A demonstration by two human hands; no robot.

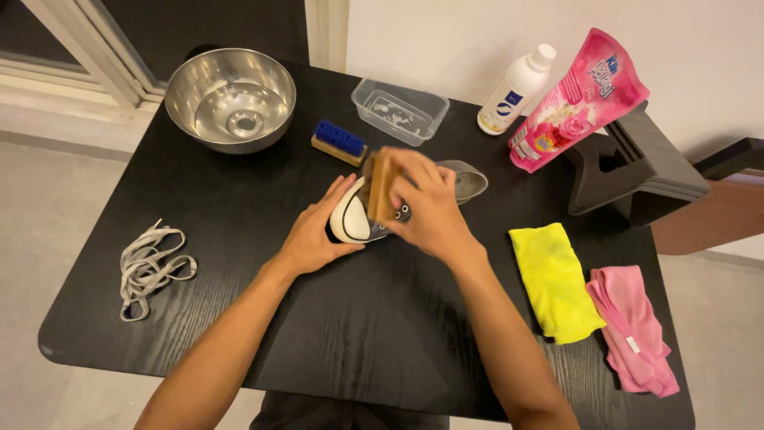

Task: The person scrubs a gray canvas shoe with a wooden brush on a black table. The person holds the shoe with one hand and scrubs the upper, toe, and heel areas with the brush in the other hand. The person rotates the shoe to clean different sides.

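Black wood-grain table [374, 318], pale tiled floor [48, 207], white wall [446, 32], dark window with white frame [87, 48], even indoor light

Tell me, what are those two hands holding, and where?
The left hand steadies a sneaker by its white toe end. The right hand grips a wooden brush by its back, over the shoe.

Both forearms are extending forward and converging at centre. The left hand [314, 233] is lying palm-down, fingers curled in a grasp. The right hand [426, 205] is closing its fingers, knuckles facing up, wrist slightly bent.
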